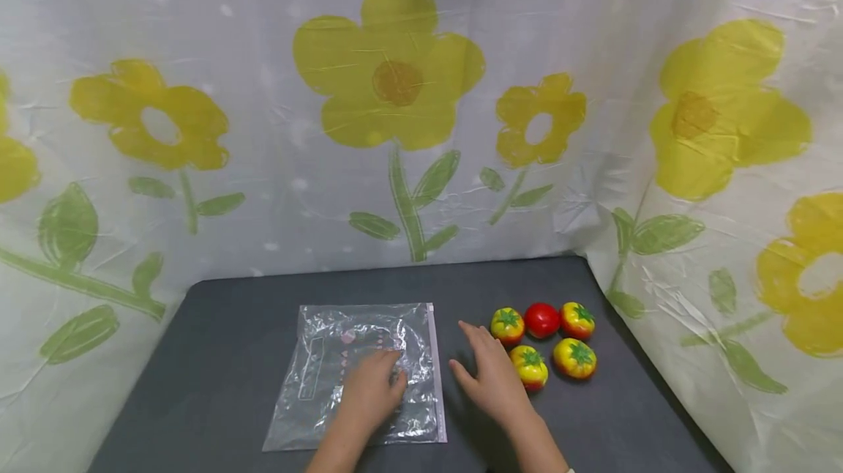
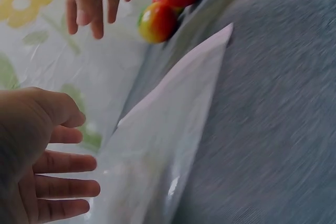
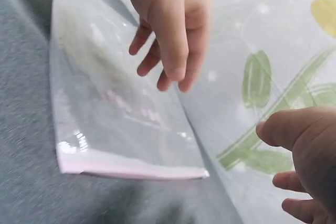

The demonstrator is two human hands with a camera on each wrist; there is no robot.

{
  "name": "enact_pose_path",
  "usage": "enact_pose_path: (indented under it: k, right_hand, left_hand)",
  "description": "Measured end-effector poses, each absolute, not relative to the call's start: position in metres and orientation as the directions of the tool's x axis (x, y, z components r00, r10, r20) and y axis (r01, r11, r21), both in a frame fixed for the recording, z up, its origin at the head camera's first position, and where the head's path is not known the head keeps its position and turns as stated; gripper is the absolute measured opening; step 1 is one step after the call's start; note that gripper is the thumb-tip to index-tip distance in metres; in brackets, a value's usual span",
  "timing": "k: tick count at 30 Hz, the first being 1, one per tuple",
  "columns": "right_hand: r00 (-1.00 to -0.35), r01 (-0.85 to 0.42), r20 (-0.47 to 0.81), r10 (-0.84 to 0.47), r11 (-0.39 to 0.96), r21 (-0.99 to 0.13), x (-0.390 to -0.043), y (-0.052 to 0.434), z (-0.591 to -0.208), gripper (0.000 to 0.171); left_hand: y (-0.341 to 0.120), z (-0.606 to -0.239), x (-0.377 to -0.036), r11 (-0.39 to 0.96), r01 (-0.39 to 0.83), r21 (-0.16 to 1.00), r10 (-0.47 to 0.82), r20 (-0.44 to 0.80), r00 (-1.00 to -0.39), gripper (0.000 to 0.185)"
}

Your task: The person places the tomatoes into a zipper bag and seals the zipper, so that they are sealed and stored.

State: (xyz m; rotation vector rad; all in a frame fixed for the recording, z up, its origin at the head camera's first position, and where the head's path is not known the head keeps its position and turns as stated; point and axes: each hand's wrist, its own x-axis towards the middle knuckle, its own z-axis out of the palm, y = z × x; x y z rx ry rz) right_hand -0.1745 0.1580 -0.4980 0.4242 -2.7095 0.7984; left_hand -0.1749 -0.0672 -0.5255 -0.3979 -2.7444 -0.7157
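Both my hands are loose-fingered, gripping nothing: my left hand (image 1: 371,389) hovers over the bag (image 1: 329,356) lying flat on the table (image 1: 217,326), my right hand (image 1: 490,374) just beside the tomatoes (image 1: 543,319).

Left hand (image 1: 370,387) covering part of the clear bag (image 1: 342,356), both forearms cut off at head view's bottom edge, wrist views motion-blurred

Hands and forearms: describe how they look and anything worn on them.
Both the left hand and the right hand are bare: no gloves, rings or watch visible. The forearms are bare too; a sliver of pale fabric at the frame's bottom edge by the right forearm may be a sleeve. Fingernails look short and unpainted.
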Motion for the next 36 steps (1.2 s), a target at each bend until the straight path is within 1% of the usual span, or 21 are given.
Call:
enact_pose_path:
  k: [4, 7, 9, 11, 16, 23, 30, 36]
  right_hand:
    - [-0.914, -0.356, 0.354, -0.199, 0.812, -0.462, -0.167, 0.164, -0.503, 0.063]
    - [-0.922, -0.341, 0.336, -0.193, 0.818, -0.463, -0.163, 0.169, -0.506, 0.062]
    - [-0.931, -0.323, 0.313, -0.188, 0.823, -0.466, -0.162, 0.171, -0.507, 0.062]
    - [-0.94, -0.304, 0.29, -0.181, 0.828, -0.471, -0.16, 0.173, -0.508, 0.062]
    - [-0.946, -0.289, 0.271, -0.176, 0.836, -0.466, -0.159, 0.177, -0.509, 0.063]
    - [-0.945, -0.287, 0.28, -0.167, 0.834, -0.471, -0.156, 0.179, -0.508, 0.068]
    - [-0.947, -0.285, 0.275, -0.166, 0.831, -0.478, -0.156, 0.181, -0.51, 0.07]
    - [-0.932, -0.31, 0.32, -0.17, 0.83, -0.463, -0.155, 0.183, -0.515, 0.071]
  left_hand:
    - [-0.053, -0.533, -0.175, 0.841, 0.373, 0.391, 0.258, 0.315, -0.913, 0.02]
    - [-0.045, -0.539, -0.175, 0.848, 0.386, 0.364, 0.293, 0.285, -0.913, 0.017]
    - [-0.04, -0.54, -0.175, 0.849, 0.386, 0.362, 0.304, 0.264, -0.915, 0.021]
    - [-0.036, -0.541, -0.175, 0.852, 0.376, 0.365, 0.306, 0.236, -0.922, 0.028]
    - [-0.025, -0.546, -0.177, 0.872, 0.357, 0.335, 0.297, 0.218, -0.93, 0.042]
    - [-0.016, -0.55, -0.178, 0.902, 0.33, 0.279, 0.275, 0.219, -0.936, 0.043]
    - [-0.006, -0.548, -0.179, 0.921, 0.274, 0.277, 0.224, 0.199, -0.954, 0.042]
    - [0.003, -0.553, -0.18, 0.927, 0.284, 0.246, 0.233, 0.216, -0.948, 0.04]
